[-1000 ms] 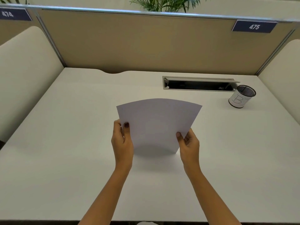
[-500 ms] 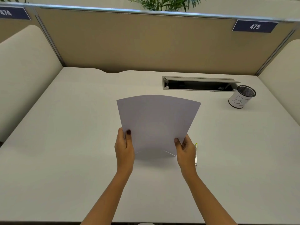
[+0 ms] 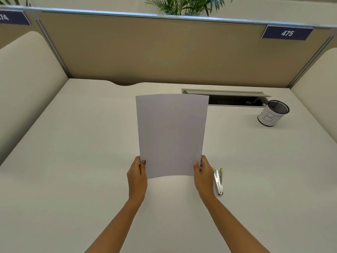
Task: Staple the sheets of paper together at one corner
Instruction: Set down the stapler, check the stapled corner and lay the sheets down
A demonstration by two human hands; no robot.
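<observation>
White sheets of paper [image 3: 171,134] stand upright above the middle of the white desk [image 3: 73,161], lifted off its surface. My left hand [image 3: 137,175] grips their lower left edge, thumb on the front. My right hand [image 3: 203,173] grips the lower right edge the same way. A small silver stapler [image 3: 218,180] with yellow-green trim lies flat on the desk just right of my right hand, apart from it. I cannot tell how many sheets there are.
A white pen cup [image 3: 272,114] with a black mesh rim stands at the back right. An open cable tray slot [image 3: 235,99] runs along the desk's back, partly behind the paper. Tan partition walls [image 3: 164,52] close off the back and sides.
Both hands have raised the paper from resting low and bowed on the desk to upright and flatter. The stapler, hidden before, now shows beside my right hand.
</observation>
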